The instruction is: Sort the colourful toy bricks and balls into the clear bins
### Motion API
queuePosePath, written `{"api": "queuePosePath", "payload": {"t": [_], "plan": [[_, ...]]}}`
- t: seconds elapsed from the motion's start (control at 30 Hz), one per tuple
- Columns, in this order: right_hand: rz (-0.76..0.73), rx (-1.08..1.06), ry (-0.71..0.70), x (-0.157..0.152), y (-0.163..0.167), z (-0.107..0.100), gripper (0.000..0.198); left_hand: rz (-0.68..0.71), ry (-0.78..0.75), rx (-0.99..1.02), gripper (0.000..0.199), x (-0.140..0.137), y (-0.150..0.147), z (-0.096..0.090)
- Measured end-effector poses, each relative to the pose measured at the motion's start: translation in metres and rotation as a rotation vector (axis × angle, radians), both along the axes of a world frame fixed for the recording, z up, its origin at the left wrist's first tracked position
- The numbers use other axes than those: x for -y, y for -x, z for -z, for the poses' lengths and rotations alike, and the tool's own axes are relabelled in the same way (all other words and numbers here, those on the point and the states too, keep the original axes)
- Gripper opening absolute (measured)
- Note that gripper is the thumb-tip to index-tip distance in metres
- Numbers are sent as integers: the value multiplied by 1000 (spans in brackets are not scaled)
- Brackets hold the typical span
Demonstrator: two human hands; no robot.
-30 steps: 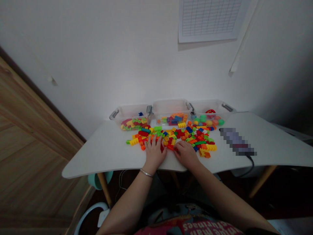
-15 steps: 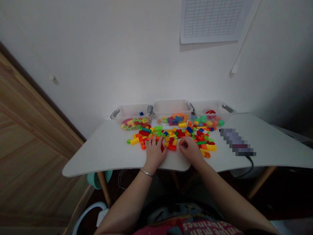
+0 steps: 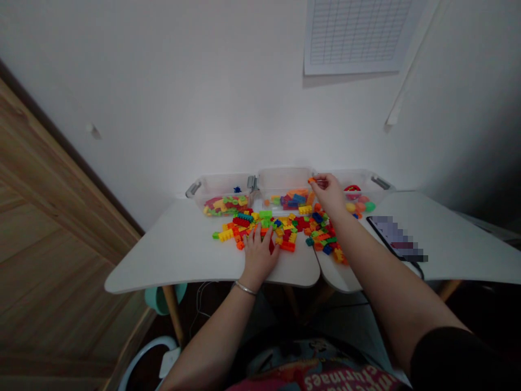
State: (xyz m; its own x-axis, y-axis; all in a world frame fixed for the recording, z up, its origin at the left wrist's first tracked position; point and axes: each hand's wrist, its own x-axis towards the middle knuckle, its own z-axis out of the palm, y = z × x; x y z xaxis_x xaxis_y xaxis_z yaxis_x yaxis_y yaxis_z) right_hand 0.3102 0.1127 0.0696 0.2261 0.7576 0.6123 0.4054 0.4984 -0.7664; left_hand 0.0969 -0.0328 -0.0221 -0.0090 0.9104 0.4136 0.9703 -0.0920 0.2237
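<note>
Pinched in the fingertips of my right hand [image 3: 329, 194] is a small orange toy brick [image 3: 312, 180], raised over the right edge of the middle clear box [image 3: 285, 176]. That box holds several building bricks [image 3: 295, 200] in orange, blue and red. My left hand [image 3: 260, 254] lies with its fingers spread on the near side of a loose pile of coloured bricks [image 3: 301, 222]. A red piece [image 3: 272, 246] shows between its thumb and fingers; it does not appear gripped. My right forearm covers part of the pile's right side.
The left clear box [image 3: 222, 183] contains flat red, yellow and green pieces. In the right box [image 3: 374, 187] are rounded coloured pieces and a red ring. A phone [image 3: 396, 239] with a cable lies on the white table [image 3: 154, 255]. A wall stands behind the boxes.
My right hand has moved up and away from the pile to the middle box, carrying the orange brick. The left hand has stayed on the pile.
</note>
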Motion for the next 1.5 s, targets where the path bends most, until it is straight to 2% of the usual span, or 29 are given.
{"api": "queuePosePath", "payload": {"t": [0.1, 0.27, 0.57, 0.7, 0.8, 0.9, 1.0, 1.1, 1.2, 1.33, 1.5], "plan": [[46, 34, 2, -15, 3, -6, 17, -4, 3, 6, 55, -1, 0, 0], [85, 185, 75, -26, 9, -1, 13, -3, 4, 5, 54, -1, 0, 1], [127, 381, 166, -28, 10, 3, 11, -3, 6, 17, 55, -2, 0, 2], [77, 376, 207, -27, 10, -1, 12, -2, 7, 15, 55, -1, 0, 1], [29, 305, 146, -19, 9, -6, 16, 0, 3, 9, 55, -1, 1, 0], [52, 287, -17, 3, 11, -7, 20, -2, 0, 11, 55, -1, 1, 0], [15, 308, -104, 37, 21, 7, 21, -1, -5, 7, 54, -1, 0, 0], [-128, 406, -120, 70, 37, 35, 19, 4, -15, 4, 54, 0, 0, 0], [-235, 554, -107, 95, 51, 65, 26, 3, -21, 10, 53, 0, 0, 0], [-351, 732, -83, 111, 62, 91, 40, 4, -22, 17, 54, 0, 0, 2], [-332, 803, -108, 115, 65, 99, 36, 6, -13, 12, 55, -2, 1, 4]]}}
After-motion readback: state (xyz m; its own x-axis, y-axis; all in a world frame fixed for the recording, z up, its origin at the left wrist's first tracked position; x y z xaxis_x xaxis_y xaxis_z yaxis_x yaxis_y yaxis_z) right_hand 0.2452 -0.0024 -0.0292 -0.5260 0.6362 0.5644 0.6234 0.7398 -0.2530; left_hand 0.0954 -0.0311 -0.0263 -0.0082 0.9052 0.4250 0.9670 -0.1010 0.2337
